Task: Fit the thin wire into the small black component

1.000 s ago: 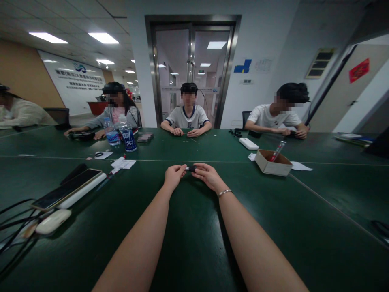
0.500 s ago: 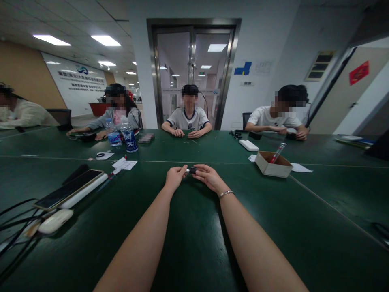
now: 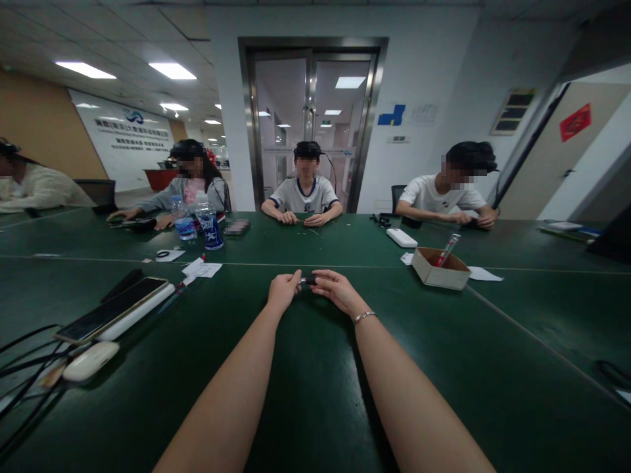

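Both of my hands meet at the middle of the green table (image 3: 315,368), just above its surface. My left hand (image 3: 284,290) pinches the silver end of a small black-and-silver stick (image 3: 308,280), perhaps a USB drive. My right hand (image 3: 338,290) has its fingers closed around the dark end, and it wears a silver bracelet (image 3: 365,316) at the wrist. The stick lies level between the two hands. Fingers cover both of its ends, so its exact kind cannot be made out.
To the left lie a phone (image 3: 114,309), a white earbud-like case (image 3: 91,360) and black cables. Two water bottles (image 3: 209,222) stand farther back. A cardboard box (image 3: 440,278) holding a red-and-clear tube sits at right, beside a white case (image 3: 401,238). Several people sit across the table.
The view has shifted slightly, so the scene sits a little lower. Less of the silver end shows between my hands; both keep their hold on the stick.
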Motion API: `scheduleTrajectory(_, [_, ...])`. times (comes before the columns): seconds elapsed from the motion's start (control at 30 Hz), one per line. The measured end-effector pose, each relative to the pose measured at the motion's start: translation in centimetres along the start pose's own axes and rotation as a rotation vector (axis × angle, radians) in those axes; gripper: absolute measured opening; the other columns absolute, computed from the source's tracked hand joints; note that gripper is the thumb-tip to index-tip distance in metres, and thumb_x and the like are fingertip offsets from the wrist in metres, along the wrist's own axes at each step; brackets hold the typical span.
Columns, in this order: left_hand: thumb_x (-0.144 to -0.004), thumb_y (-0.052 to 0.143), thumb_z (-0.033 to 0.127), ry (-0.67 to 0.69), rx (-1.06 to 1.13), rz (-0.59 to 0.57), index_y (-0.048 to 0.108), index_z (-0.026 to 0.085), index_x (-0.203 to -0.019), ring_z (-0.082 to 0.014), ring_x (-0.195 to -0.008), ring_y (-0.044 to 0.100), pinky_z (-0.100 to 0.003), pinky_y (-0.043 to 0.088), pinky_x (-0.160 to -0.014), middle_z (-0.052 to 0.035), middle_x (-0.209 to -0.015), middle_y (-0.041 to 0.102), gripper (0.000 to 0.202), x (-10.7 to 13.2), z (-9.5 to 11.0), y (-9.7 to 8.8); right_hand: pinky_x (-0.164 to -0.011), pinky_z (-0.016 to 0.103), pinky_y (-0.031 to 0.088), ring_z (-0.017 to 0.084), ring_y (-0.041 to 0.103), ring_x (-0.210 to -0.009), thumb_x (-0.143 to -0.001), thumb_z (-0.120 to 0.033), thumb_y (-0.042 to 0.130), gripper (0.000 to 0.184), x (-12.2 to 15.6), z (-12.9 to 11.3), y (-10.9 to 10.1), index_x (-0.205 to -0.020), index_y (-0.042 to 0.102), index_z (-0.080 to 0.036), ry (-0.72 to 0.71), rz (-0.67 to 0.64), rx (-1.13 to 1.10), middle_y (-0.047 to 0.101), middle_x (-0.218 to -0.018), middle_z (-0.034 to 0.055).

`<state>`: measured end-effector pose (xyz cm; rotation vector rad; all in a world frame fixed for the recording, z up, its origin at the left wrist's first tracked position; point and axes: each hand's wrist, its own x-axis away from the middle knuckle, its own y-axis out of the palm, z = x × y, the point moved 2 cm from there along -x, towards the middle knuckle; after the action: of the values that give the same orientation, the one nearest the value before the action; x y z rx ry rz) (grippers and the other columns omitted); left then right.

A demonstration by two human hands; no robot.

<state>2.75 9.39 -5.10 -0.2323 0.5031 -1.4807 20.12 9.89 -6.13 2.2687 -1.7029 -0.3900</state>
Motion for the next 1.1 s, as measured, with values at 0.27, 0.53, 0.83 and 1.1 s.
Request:
scheduleTrajectory(0.27, [-0.079, 0.047, 0.062, -0.012, 0.08, -0.019, 0.063, 0.015, -0.07, -0.0146, -0.056, 0.051, -0.026, 0.037, -0.053, -0.0027, -0.065, 0.059, 0.051, -0.5, -0.8, 0.5, -0.063, 0.021, 0.058, 0.014, 0.067, -0.065, -0.074, -0.009, 0.075, 0.021, -0.2, 0.1, -0.1, -0.094, 0.068, -0.013, 0.027, 0.045, -0.006, 0.069, -0.076, 0.0057])
scheduleTrajectory(0.53, [-0.079, 0.051, 0.06, 0.005, 0.155, -0.048, 0.064, 0.015, -0.076, -0.0144, -0.06, 0.053, -0.024, 0.041, -0.051, -0.0032, -0.07, 0.06, 0.047, -0.7, -1.2, 0.7, -0.061, 0.021, 0.057, 0.013, 0.066, -0.062, -0.075, -0.008, 0.072, 0.017, -0.1, -0.1, 0.0, -0.092, 0.069, -0.013, 0.016, 0.067, -0.027, 0.069, -0.075, 0.0053])
scheduleTrajectory(0.83, [-0.075, 0.064, 0.043, 0.114, 0.362, -0.066, 0.061, 0.017, -0.106, -0.015, -0.07, 0.06, -0.021, 0.045, -0.052, -0.0073, -0.089, 0.063, 0.04, -0.5, -0.5, 1.4, -0.059, 0.022, 0.056, 0.014, 0.066, -0.059, -0.078, -0.008, 0.069, 0.01, -0.2, -0.1, 0.0, -0.088, 0.067, -0.01, -0.006, 0.134, -0.051, 0.068, -0.075, 0.0071])
scheduleTrajectory(1.1, [-0.075, 0.064, 0.036, 0.139, 0.311, -0.062, 0.066, 0.016, -0.093, -0.0159, -0.07, 0.06, -0.023, 0.047, -0.056, -0.0057, -0.079, 0.065, 0.027, -0.4, -0.2, 1.0, -0.061, 0.023, 0.055, 0.014, 0.065, -0.061, -0.073, -0.012, 0.076, 0.015, -0.2, 0.0, -0.2, -0.086, 0.068, -0.011, -0.024, 0.102, -0.043, 0.068, -0.073, 0.0058])
